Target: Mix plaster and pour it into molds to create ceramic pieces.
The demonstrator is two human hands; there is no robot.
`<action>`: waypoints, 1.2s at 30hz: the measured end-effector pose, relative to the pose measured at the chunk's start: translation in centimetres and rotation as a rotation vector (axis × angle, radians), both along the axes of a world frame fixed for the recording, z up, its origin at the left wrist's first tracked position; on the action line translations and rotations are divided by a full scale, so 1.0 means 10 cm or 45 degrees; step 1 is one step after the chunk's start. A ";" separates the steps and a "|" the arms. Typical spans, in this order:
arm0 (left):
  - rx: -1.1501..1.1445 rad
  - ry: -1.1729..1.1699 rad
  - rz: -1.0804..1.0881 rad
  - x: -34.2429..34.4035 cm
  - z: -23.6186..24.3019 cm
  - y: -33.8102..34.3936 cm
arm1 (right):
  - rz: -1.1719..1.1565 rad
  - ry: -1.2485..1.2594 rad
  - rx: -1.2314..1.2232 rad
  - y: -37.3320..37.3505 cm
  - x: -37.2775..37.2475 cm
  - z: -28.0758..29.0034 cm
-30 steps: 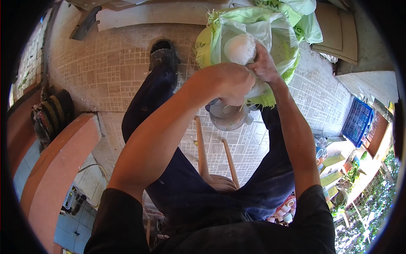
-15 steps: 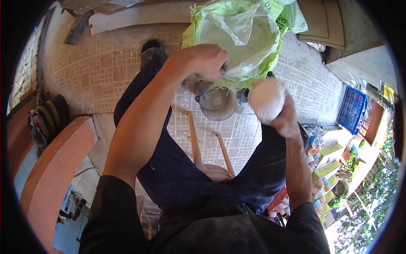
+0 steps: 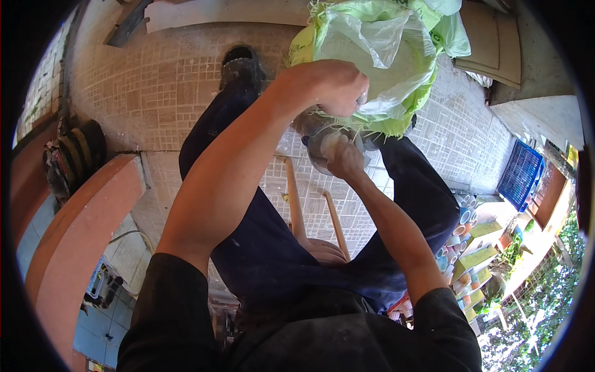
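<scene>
My left hand (image 3: 341, 87) is closed on the near rim of a green woven sack (image 3: 427, 68) with a clear plastic liner (image 3: 384, 37) and pale powder inside. Below it, my right hand (image 3: 344, 155) reaches into or over a grey translucent container (image 3: 317, 158) between my legs, its fingers curled round something pale that is mostly hidden. Behind the hands, the container's far part is partly covered by the sack's fringe and my left hand.
Around me are a tiled floor (image 3: 136, 87), wooden legs (image 3: 294, 204), an orange step (image 3: 74, 229), a striped bag (image 3: 77, 155), boards (image 3: 483, 43), a blue crate (image 3: 520, 173) and several stacked pots (image 3: 462, 223). My foot (image 3: 238, 65) is at the upper left.
My right hand left the sack with a rounded white thing, swung right, then moved left to the grey container, where that thing is now mostly hidden. My left hand stays at the rim.
</scene>
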State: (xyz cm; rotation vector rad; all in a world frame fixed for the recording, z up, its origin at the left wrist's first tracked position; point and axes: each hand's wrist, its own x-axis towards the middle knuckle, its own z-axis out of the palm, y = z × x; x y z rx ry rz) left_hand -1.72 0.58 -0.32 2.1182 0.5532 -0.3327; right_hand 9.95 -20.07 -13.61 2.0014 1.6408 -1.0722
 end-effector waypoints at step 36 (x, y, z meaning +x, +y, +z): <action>0.067 -0.042 -0.020 0.11 0.03 -0.12 | 0.525 0.102 0.594 1.90 1.14 1.41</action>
